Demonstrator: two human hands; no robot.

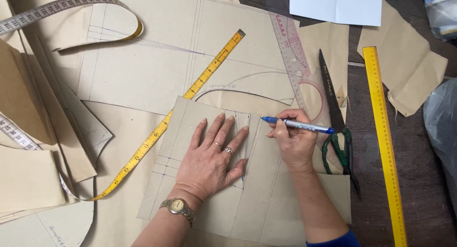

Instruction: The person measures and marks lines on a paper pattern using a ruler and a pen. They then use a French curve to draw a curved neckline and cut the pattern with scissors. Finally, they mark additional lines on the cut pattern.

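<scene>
**Pen on the pattern, palm holding it flat**

I'm looking straight down at my two hands on a brown paper pattern piece (266, 199). My left hand (212, 156) lies open, palm down, fingers spread across the pencilled lines, pressing the piece to the table. There are rings on two fingers and a watch (177, 207) on the wrist.

My right hand (294, 141) is closed around a blue pen (297, 125), gripped between thumb and fingers. The pen lies nearly level, its capped blue tip pointing left, over the top edge of the piece, just right of my left fingertips. I cannot tell whether the tip touches the paper.

A yellow tape (190, 93) runs diagonally from upper right to lower left, passing under the piece's top left corner. Another tape (71, 4), pale with a yellow back, loops at the upper left. A clear curve ruler (295, 56) sits just above my right hand, and black scissors (333, 113) with green handles lie just beside it, to the right. A long yellow ruler (383, 142) runs down the right side, well apart from the hands. More brown paper sheets (143, 71) lie beneath everything, and a white sheet (335, 5) shows at the top.
</scene>
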